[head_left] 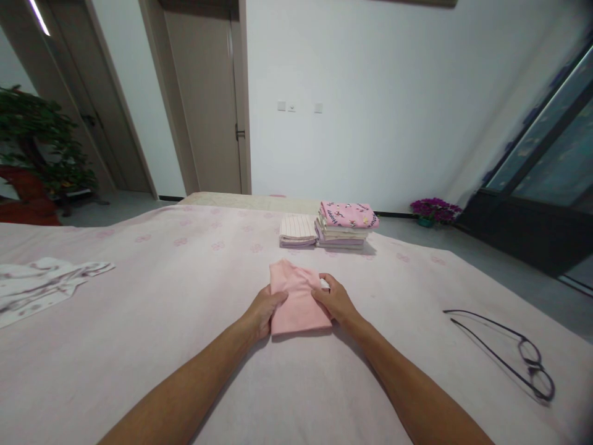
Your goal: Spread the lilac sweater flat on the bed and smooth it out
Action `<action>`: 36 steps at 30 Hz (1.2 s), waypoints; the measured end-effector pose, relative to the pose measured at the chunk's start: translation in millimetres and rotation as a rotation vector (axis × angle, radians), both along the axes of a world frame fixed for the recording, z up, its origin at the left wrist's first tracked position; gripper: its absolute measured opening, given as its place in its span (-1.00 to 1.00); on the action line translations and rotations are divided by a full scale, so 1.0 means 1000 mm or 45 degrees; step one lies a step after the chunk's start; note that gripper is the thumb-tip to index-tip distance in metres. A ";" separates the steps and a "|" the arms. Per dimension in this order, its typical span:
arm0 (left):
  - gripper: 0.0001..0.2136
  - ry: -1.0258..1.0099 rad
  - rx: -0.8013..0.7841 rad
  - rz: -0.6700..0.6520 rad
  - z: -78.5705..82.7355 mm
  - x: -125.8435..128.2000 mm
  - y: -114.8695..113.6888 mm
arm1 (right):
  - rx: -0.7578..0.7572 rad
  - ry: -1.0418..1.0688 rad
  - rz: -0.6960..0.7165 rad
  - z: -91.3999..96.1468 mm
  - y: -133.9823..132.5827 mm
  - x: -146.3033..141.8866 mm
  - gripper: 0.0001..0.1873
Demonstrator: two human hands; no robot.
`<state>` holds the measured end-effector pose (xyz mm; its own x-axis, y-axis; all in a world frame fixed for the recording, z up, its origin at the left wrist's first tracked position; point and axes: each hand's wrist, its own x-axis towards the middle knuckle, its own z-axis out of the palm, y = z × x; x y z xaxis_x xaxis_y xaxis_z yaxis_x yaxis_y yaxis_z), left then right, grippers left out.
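Observation:
A folded pale pink cloth (296,300) lies on the pink flower-print bedsheet (185,346) in front of me. My left hand (264,309) grips its left edge with curled fingers. My right hand (334,300) holds its right edge, fingers bent over the fabric. Beyond the cloth stand two stacks of folded clothes: a low striped one (298,230) and a taller one topped by a pink printed garment (347,216).
An unfolded white patterned garment (39,284) lies at the bed's left edge. A pair of black glasses (519,352) rests on the bed to the right. A potted plant (37,142), doors, and purple flowers (434,210) on the floor lie beyond.

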<state>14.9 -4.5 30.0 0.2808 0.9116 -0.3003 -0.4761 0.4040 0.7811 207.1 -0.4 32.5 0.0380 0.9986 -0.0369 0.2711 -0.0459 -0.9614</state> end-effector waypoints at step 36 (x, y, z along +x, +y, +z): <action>-0.61 -0.008 0.014 0.029 0.004 -0.003 0.001 | 0.901 -0.649 0.358 -0.008 -0.003 0.005 -0.57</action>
<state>11.4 -3.7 33.6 0.2619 0.9210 -0.2883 -0.4902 0.3843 0.7823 212.4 -3.8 24.1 -0.3661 0.7567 0.5417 0.5821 0.6404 -0.5011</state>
